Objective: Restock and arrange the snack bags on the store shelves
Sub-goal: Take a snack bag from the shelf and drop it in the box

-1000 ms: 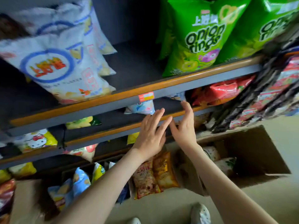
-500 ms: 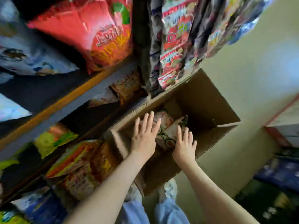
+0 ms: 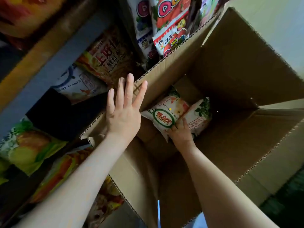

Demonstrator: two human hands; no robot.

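An open cardboard box (image 3: 230,66) stands on the floor beside the shelves. Two white shrimp-flakes snack bags lie at its bottom. My right hand (image 3: 180,134) is down inside the box and grips the near bag (image 3: 164,112), the one with the green oval label; its fingers curl round the bag's lower edge. The second white bag (image 3: 199,116) lies just right of it. My left hand (image 3: 123,111) is spread flat, fingers straight, and rests on the box's left flap.
Lower shelves at left hold a blue-and-white shrimp flakes bag (image 3: 79,84), a prawn cracker bag (image 3: 107,56) and green and orange bags (image 3: 28,150). Candy packets (image 3: 171,30) hang above the box's far edge. The box flaps stand open on all sides.
My view dropped from the shelves down to the box. Both hands came down from the shelf edge; the right hand reached into the box and took hold of a white bag, the left settled on the flap.
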